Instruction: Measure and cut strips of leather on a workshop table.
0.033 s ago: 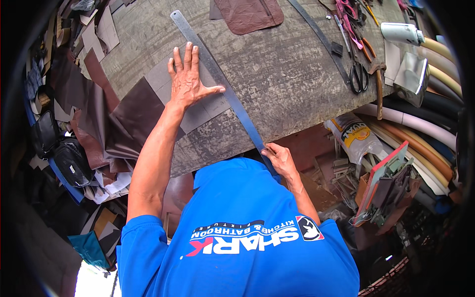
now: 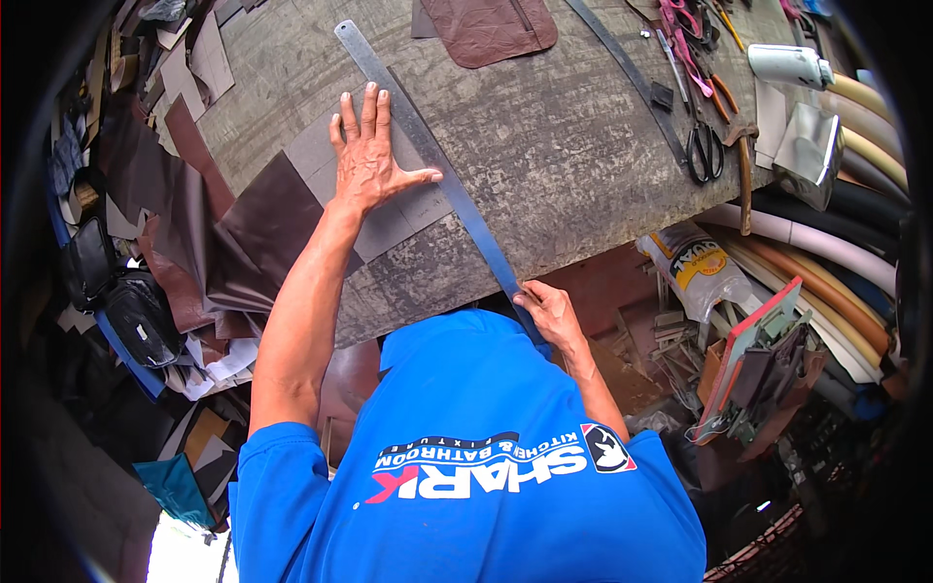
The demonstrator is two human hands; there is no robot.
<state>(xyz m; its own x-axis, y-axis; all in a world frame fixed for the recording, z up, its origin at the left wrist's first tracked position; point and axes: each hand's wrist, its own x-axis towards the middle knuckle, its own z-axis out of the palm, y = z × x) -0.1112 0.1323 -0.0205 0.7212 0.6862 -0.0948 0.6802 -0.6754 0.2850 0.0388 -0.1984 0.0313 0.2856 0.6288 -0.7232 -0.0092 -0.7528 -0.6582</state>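
A long metal ruler (image 2: 471,216) lies slantwise across the worktable, its near end running past the table edge to my blue shirt. My left hand (image 2: 367,167) lies flat with fingers spread on a grey sheet (image 2: 408,220), thumb reaching onto the ruler's edge. Closed fingers of my right hand (image 2: 552,313) grip the ruler near its close end, at the table's front edge. Whether anything else small sits in those fingertips I cannot make out. Dark brown leather (image 2: 267,228) adjoins the grey sheet on the left.
The worn worktable (image 2: 564,146) carries a brown leather piece (image 2: 496,29), a dark strap (image 2: 632,73), black-handled scissors (image 2: 704,154) and a hammer (image 2: 745,180). Scraps and a black bag (image 2: 143,316) crowd the left. Material rolls (image 2: 797,233) and a plastic sack (image 2: 695,267) stand right.
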